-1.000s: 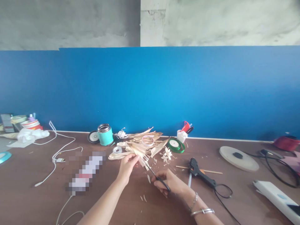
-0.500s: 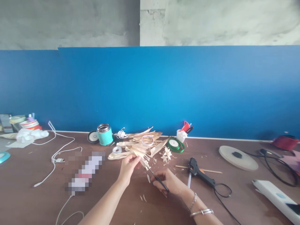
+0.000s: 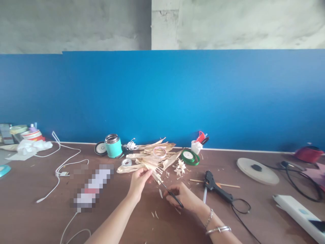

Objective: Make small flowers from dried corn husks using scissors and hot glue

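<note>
Between the thumb and fingers of my left hand (image 3: 141, 179) is a pale dried husk piece (image 3: 156, 177). My right hand (image 3: 179, 197) is closed round dark-handled scissors (image 3: 174, 198), whose blades point up and left to the husk's lower end. Behind my left hand lies a pile of dried husks (image 3: 149, 156) with a clear tape ring (image 3: 159, 152) on it. Pale star-shaped flowers (image 3: 180, 166) sit to the right of the pile, near a green ribbon roll (image 3: 191, 157). Thin husk scraps (image 3: 160, 194) are scattered by the scissors.
A turquoise jar (image 3: 113, 147) stands open behind my left hand. On the right are a black glue gun (image 3: 217, 189) across a wooden stick, a round white lid (image 3: 266, 174) and a white box (image 3: 299, 215). White cables (image 3: 59, 169) lie on the left.
</note>
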Motion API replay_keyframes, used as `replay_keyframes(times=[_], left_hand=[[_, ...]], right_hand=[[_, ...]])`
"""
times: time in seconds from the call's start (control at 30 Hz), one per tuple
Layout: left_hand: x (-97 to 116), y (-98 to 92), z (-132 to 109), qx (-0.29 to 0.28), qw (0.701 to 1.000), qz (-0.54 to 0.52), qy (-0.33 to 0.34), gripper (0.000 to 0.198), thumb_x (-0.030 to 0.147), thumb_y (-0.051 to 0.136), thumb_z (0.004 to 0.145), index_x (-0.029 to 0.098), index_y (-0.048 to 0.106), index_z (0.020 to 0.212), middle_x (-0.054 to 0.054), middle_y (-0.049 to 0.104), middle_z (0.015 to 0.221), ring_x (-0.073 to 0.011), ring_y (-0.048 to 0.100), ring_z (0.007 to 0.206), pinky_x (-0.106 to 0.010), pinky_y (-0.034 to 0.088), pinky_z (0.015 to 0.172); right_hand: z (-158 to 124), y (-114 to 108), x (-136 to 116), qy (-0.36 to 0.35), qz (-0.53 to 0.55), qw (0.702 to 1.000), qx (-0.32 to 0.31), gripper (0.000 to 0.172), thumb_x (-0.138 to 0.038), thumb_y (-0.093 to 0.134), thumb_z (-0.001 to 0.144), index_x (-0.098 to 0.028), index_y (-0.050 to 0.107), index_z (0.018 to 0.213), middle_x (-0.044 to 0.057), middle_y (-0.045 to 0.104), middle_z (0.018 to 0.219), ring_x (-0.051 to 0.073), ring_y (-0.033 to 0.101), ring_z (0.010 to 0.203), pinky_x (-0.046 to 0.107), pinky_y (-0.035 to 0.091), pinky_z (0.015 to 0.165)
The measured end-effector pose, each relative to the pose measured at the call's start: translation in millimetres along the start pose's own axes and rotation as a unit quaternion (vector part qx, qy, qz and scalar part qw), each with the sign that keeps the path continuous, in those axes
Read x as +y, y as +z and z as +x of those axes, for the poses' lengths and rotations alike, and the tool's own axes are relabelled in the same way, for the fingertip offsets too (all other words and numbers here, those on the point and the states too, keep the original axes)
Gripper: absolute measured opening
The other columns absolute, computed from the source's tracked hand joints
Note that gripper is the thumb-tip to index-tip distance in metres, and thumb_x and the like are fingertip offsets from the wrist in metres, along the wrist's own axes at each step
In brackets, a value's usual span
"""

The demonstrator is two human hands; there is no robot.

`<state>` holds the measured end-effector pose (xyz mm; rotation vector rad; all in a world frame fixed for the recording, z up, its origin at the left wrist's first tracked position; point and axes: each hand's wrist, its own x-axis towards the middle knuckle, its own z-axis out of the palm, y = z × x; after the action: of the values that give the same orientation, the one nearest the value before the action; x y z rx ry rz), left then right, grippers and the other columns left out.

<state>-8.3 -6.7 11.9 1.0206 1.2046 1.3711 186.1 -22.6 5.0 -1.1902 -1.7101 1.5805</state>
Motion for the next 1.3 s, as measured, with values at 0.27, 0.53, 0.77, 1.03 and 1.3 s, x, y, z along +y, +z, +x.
replay_keyframes(times=[0.27, 0.53, 0.77, 1.03, 1.3], left_hand=[[-3.2, -1.8, 2.7, -0.013, 1.0, -0.016, -0.018, 0.026, 0.039, 0.071, 0.066, 0.015, 0.07, 0.075, -0.005, 0.073, 0.073, -0.0189, 0.066, 0.067, -0.022, 0.046, 0.054], [-6.1, -2.5, 3.4, -0.015, 0.999, -0.04, -0.025, 0.027, 0.039, 0.073, 0.065, 0.014, 0.071, 0.076, -0.007, 0.074, 0.075, -0.0186, 0.068, 0.068, -0.021, 0.046, 0.053], [-4.2, -2.1, 3.4, -0.01, 0.998, -0.057, -0.04, 0.029, 0.038, 0.076, 0.06, 0.013, 0.072, 0.074, -0.008, 0.074, 0.075, -0.0192, 0.068, 0.067, -0.022, 0.046, 0.053], [-3.6, 1.6, -1.1, -0.002, 0.995, -0.084, -0.053, 0.031, 0.038, 0.079, 0.056, 0.012, 0.073, 0.071, -0.008, 0.073, 0.072, -0.0195, 0.068, 0.067, -0.023, 0.049, 0.054], [-3.9, 3.8, -2.5, -0.006, 0.994, -0.088, -0.058, 0.032, 0.04, 0.08, 0.055, 0.012, 0.072, 0.069, -0.009, 0.073, 0.074, -0.0192, 0.068, 0.068, -0.023, 0.049, 0.055]], right_hand=[[0.6, -2.6, -2.1, 0.028, -0.027, 0.999, 0.026, 0.018, -0.015, 0.054, 0.06, -0.013, 0.067, 0.071, -0.006, 0.049, 0.045, 0.005, 0.036, 0.04, 0.017, 0.028, 0.039], [0.6, -2.6, 0.3, 0.004, -0.06, 0.997, 0.038, 0.018, -0.018, 0.054, 0.062, -0.012, 0.068, 0.072, -0.004, 0.053, 0.048, 0.007, 0.039, 0.042, 0.018, 0.028, 0.04], [-0.1, -1.6, -4.0, 0.001, -0.066, 0.997, 0.045, 0.018, -0.019, 0.054, 0.061, -0.012, 0.067, 0.07, -0.004, 0.051, 0.046, 0.006, 0.037, 0.041, 0.018, 0.029, 0.04], [-0.8, 0.5, -4.4, 0.002, -0.029, 0.998, 0.055, 0.016, -0.023, 0.056, 0.06, -0.013, 0.065, 0.069, -0.005, 0.051, 0.045, 0.006, 0.039, 0.041, 0.018, 0.03, 0.04], [-0.2, -0.8, -4.9, 0.005, -0.054, 0.997, 0.049, 0.017, -0.023, 0.057, 0.06, -0.013, 0.066, 0.07, -0.004, 0.052, 0.046, 0.007, 0.04, 0.042, 0.018, 0.03, 0.04]])
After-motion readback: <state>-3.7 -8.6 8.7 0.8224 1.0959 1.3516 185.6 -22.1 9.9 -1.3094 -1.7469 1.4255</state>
